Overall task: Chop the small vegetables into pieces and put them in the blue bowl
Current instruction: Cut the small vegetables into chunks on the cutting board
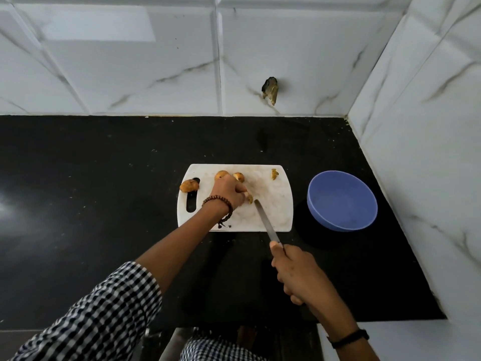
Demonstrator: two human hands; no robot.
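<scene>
A white cutting board (276, 204) lies on the black counter. My left hand (227, 191) holds a small brown vegetable (249, 198) down on the board's middle. My right hand (296, 272) grips a knife (265, 220), whose tip sits on the board just right of that vegetable. Two more brown vegetables (221, 174) (239, 176) lie behind my left hand, and another (189, 185) rests on the board's left edge by the handle slot. A small cut piece (274, 174) lies at the board's far right corner. The blue bowl (342, 200) stands right of the board.
White marble-look tiled walls close the back and the right side. A dark broken spot (270, 93) marks the back wall. The black counter (91, 191) stretches far to the left. Its front edge runs near my body.
</scene>
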